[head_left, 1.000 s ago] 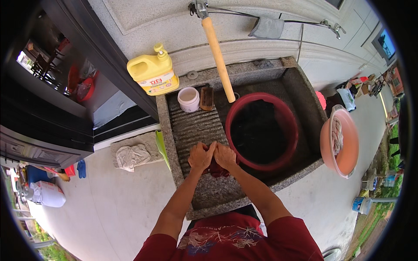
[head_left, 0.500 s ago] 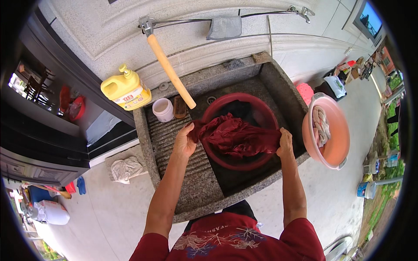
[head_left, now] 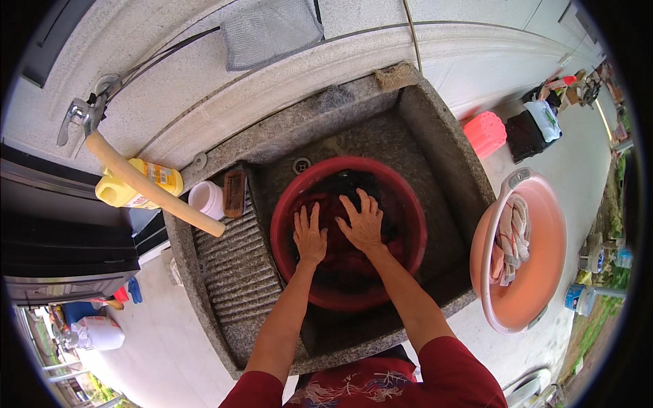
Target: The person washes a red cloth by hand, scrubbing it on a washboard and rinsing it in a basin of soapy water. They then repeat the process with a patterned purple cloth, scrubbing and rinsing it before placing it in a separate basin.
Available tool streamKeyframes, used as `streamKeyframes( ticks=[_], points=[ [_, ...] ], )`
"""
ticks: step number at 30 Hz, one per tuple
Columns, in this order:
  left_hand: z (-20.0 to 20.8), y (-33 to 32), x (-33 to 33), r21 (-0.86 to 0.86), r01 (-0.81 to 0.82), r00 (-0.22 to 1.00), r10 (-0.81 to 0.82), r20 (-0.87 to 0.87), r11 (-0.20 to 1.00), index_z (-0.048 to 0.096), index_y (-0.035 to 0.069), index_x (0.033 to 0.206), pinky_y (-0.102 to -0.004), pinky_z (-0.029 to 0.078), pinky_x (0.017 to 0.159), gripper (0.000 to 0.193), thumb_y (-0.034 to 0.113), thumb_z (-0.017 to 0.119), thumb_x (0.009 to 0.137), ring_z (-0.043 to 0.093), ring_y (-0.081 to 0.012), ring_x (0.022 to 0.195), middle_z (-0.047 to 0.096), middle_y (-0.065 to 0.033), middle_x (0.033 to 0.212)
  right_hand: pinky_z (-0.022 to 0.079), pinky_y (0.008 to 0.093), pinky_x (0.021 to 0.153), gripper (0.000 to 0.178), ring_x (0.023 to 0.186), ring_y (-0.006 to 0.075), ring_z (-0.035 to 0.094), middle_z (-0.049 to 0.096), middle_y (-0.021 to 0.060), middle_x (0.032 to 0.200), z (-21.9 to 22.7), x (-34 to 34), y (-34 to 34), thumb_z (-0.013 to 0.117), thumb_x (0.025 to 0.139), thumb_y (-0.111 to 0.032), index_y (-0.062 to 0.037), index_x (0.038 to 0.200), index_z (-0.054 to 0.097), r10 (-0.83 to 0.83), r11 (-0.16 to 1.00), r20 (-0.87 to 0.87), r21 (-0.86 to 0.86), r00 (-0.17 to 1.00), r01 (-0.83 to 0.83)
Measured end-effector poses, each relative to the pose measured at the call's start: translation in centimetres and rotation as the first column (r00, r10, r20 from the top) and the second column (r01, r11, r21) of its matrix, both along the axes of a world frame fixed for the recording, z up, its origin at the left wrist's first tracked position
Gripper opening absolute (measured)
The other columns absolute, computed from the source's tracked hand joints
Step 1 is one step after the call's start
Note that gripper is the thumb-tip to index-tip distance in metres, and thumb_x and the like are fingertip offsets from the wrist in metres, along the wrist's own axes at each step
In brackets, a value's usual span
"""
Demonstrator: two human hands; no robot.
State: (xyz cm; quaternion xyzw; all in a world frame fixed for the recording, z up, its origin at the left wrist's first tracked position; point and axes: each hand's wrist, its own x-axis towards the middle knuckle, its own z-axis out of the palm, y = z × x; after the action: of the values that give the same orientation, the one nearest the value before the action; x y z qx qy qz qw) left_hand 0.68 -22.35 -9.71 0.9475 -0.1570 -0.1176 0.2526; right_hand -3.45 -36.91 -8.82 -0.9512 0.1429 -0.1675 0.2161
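A red plastic basin stands in the stone sink. Dark red cloth and black cloth lie low inside it, apparently in water. Over the basin's left half, my left hand has its fingers spread, palm down on the cloth. My right hand is beside it, nearer the basin's middle, its fingers also apart and pointing away from me. Neither hand grips anything. My palms hide part of the garment beneath them.
Left of the basin is a ribbed stone washboard, with a brush and white jar at its far end. A tan hose crosses before a yellow jug. At right, a pink basin holds towels.
Both hands have let go of the dark red garment, which was stretched between them above the basin. It now lies down inside, under my spread hands. The view has shifted too.
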Motion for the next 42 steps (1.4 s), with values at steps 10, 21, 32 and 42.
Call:
streamKeyframes(
  ticks=[10,21,32,42],
  points=[
    [-11.8,-0.1,-0.4,0.344,-0.034,0.996,0.061,-0.068,0.938,0.035,0.011,0.136,-0.0558,0.030,0.099,0.063,0.029,0.061,0.082,0.027,-0.0442,0.130,0.030,-0.0244,0.140,0.033,0.0544,0.090,0.043,0.107,0.0326,0.045,0.048,0.0119,0.120,-10.2,0.8,1.4,0.061,0.075,-0.033,-0.0214,0.116,0.057,0.130,0.968,-0.050,-0.211,0.990,-0.137],
    [-0.6,3.2,2.1,-0.084,-0.271,0.896,0.219,-0.386,0.959,0.057,0.001,0.103,-0.0371,0.049,0.081,0.045,0.015,0.075,0.063,0.061,-0.0327,0.089,0.062,-0.0150,0.104,0.044,0.0407,0.086,0.027,0.099,0.0298,0.053,0.058,0.0099,0.108,-3.1,-1.3,0.0,0.066,0.073,-0.010,-0.0097,0.099,0.062,0.005,0.987,0.138,0.156,0.990,-0.027],
    [6.7,5.5,-1.6,-0.460,-0.885,0.453,-0.374,-0.809,-0.076,0.051,0.010,0.124,-0.0340,0.044,0.085,0.055,0.050,0.051,0.087,0.055,-0.0188,0.090,0.059,-0.0025,0.092,0.036,0.0423,0.070,0.015,0.077,0.0285,0.050,0.049,0.0093,0.079,10.2,-6.2,15.6,0.061,0.082,-0.019,-0.0058,0.088,0.055,0.319,0.832,0.232,0.396,0.919,-0.389],
    [2.1,4.9,-5.3,-0.149,-0.983,0.109,-0.313,-0.943,0.107,0.047,0.009,0.125,-0.0426,0.046,0.091,0.039,0.034,0.033,0.098,0.054,-0.0249,0.108,0.057,-0.0058,0.116,0.049,0.0465,0.053,0.042,0.062,0.0387,0.062,0.062,0.0208,0.070,4.5,1.0,10.0,0.056,0.086,-0.040,-0.0020,0.069,0.055,-0.091,0.850,-0.200,0.494,0.975,0.181]
  ],
)
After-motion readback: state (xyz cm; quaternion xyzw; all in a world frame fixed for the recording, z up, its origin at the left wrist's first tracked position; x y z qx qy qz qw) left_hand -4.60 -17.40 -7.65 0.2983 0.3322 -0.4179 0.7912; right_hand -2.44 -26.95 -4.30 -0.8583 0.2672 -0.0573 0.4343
